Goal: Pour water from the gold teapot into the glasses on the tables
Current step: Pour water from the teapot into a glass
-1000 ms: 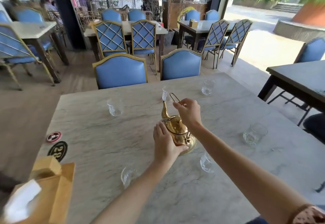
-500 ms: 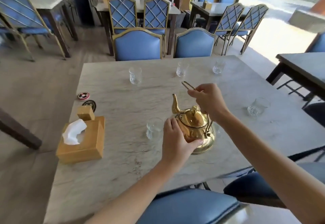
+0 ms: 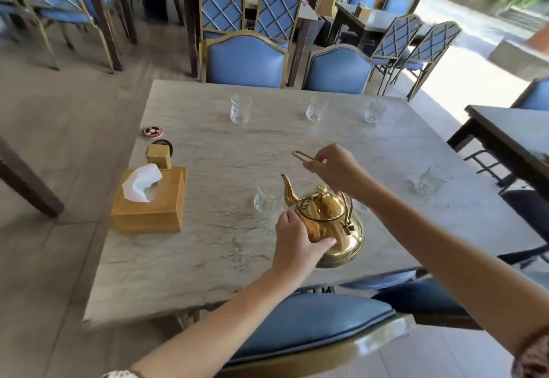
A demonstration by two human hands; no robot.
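The right hand [image 3: 335, 169] pinches the gold teapot [image 3: 326, 220] by its handle; the left hand [image 3: 294, 238] curls round its side. It is best to tip slowly, with the spout over the near glass [image 3: 267, 196].

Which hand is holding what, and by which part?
Both hold the gold teapot: the right hand grips its raised wire handle near the top, and the left hand cups the side of its body.

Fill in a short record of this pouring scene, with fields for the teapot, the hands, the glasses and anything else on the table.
Teapot: gold teapot, lid on, spout pointing at the nearest glass
Hands: right hand grips the handle; left hand holds the body
Water: no stream visible
Other glasses: far row of glasses; right glass
Also on table: tissue box
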